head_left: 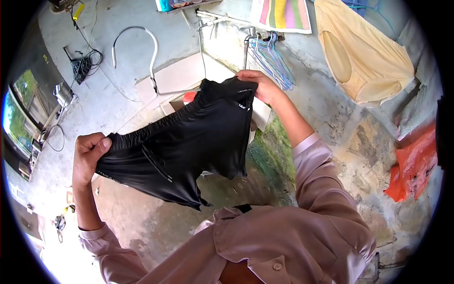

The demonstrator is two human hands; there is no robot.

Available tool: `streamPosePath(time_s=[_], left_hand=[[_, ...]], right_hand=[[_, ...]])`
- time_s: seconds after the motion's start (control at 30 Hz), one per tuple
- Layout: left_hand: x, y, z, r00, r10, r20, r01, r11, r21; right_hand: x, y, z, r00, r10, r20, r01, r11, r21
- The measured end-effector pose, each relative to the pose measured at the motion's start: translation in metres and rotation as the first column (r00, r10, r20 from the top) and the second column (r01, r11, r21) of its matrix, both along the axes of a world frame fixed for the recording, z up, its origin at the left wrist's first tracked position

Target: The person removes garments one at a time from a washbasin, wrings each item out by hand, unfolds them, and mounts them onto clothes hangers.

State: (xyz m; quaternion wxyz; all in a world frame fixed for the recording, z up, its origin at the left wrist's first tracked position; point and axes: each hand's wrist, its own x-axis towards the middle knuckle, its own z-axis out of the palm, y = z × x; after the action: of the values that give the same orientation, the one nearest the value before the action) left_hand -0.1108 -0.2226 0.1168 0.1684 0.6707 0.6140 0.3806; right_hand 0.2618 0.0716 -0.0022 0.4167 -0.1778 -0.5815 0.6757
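Note:
Stretched between my two hands is a pair of black shorts [189,137] with a gathered elastic waistband and a drawstring hanging at the front. My left hand [90,154] grips one end of the waistband, thumb pressed on top. At the other end, my right hand [257,86] pinches the waistband's upper corner; some of its fingers are hidden behind the cloth. Just behind the shorts hangs a wire hanger [153,85] with a pale hook, its lower part covered by the fabric.
Blue hangers [272,59] hang in a bunch near a tap [248,33]. A striped towel [282,15] and beige underwear [366,59] hang at the upper right. A red plastic bag [414,163] is at the right. A coiled dark cable [81,66] hangs on the left wall.

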Motion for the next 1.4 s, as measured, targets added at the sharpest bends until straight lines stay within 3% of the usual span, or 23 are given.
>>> streamPosePath(time_s=[0.1,0.2,0.23,0.27,0.33,0.37,0.4,0.43,0.47,0.53,0.57,0.67,0.7,0.8,0.83,0.87,0.93,1.03,1.1,1.2,1.33,1.4], left_hand=[[-0.003,0.005,-0.011,0.987,0.039,0.155,-0.037,0.999,-0.019],[0.000,0.003,-0.014,0.977,0.099,0.190,-0.091,0.995,-0.051],[0.001,0.002,-0.014,0.975,0.120,0.189,-0.109,0.992,-0.064],[0.003,0.002,-0.014,0.972,0.141,0.188,-0.128,0.989,-0.077],[0.009,0.001,-0.011,0.969,0.151,0.194,-0.136,0.987,-0.090],[0.012,0.000,-0.012,0.968,0.156,0.198,-0.139,0.985,-0.098],[0.012,0.000,-0.013,0.971,0.153,0.185,-0.139,0.986,-0.090],[0.012,0.002,-0.014,0.974,0.149,0.172,-0.137,0.987,-0.082],[0.012,0.003,-0.014,0.977,0.145,0.159,-0.135,0.988,-0.072],[0.016,0.002,-0.013,0.975,0.152,0.163,-0.139,0.986,-0.087],[0.018,0.002,-0.013,0.975,0.153,0.164,-0.139,0.986,-0.094],[0.021,0.001,-0.014,0.978,0.133,0.160,-0.122,0.989,-0.080],[0.023,0.000,-0.015,0.976,0.143,0.162,-0.132,0.988,-0.075],[0.026,-0.003,-0.017,0.977,0.170,0.131,-0.163,0.984,-0.067],[0.025,-0.004,-0.015,0.979,0.180,0.097,-0.173,0.982,-0.070],[0.025,-0.005,-0.014,0.980,0.188,0.063,-0.183,0.980,-0.073],[0.026,-0.006,-0.015,0.984,0.169,0.047,-0.165,0.983,-0.075],[0.029,-0.008,-0.014,0.992,0.124,-0.005,-0.124,0.990,-0.060],[0.030,-0.008,-0.013,0.994,0.103,-0.039,-0.105,0.994,-0.043],[0.025,-0.005,-0.013,0.994,0.090,-0.060,-0.091,0.996,-0.015],[0.004,-0.001,-0.019,0.998,0.047,-0.051,-0.048,0.999,-0.012],[-0.006,0.001,-0.022,0.999,0.031,-0.029,-0.031,0.999,-0.007]], right_hand=[[-0.002,-0.023,0.005,0.998,-0.065,-0.016,0.064,0.995,-0.076],[0.005,-0.011,-0.016,0.901,-0.404,0.157,0.374,0.907,0.192],[0.012,-0.008,-0.022,0.875,-0.444,0.195,0.409,0.891,0.196],[0.012,-0.021,-0.018,0.882,-0.463,0.092,0.460,0.886,0.046],[0.006,-0.047,-0.014,0.775,-0.631,-0.016,0.620,0.756,0.210],[0.000,-0.050,-0.021,0.746,-0.657,-0.108,0.643,0.667,0.376],[-0.007,-0.056,-0.027,0.719,-0.665,-0.203,0.654,0.548,0.521],[-0.008,-0.066,-0.030,0.717,-0.686,-0.123,0.597,0.515,0.615],[-0.011,-0.076,-0.028,0.661,-0.746,-0.072,0.526,0.393,0.754],[-0.023,-0.076,-0.037,0.567,-0.817,-0.105,0.479,0.223,0.849],[-0.026,-0.076,-0.039,0.534,-0.845,-0.040,0.449,0.243,0.860],[-0.033,-0.068,-0.044,0.454,-0.877,-0.157,0.393,0.039,0.918],[-0.031,-0.068,-0.044,0.449,-0.885,-0.128,0.340,0.037,0.940],[-0.029,-0.060,-0.051,0.548,-0.827,-0.122,0.621,0.304,0.723],[-0.024,-0.057,-0.051,0.586,-0.802,-0.115,0.626,0.359,0.692],[-0.021,-0.058,-0.047,0.589,-0.793,-0.155,0.630,0.331,0.703],[-0.014,-0.049,-0.048,0.489,-0.833,-0.260,0.622,0.124,0.773],[-0.007,-0.049,-0.044,0.629,-0.777,-0.010,0.609,0.485,0.628],[-0.006,-0.037,-0.053,0.725,-0.687,0.048,0.564,0.632,0.532],[0.004,-0.038,-0.048,0.849,-0.514,0.123,0.489,0.852,0.189],[0.029,-0.038,-0.032,0.942,-0.260,0.215,0.265,0.964,0.004],[0.039,-0.037,-0.029,0.985,-0.086,0.150,0.097,0.993,-0.067]])
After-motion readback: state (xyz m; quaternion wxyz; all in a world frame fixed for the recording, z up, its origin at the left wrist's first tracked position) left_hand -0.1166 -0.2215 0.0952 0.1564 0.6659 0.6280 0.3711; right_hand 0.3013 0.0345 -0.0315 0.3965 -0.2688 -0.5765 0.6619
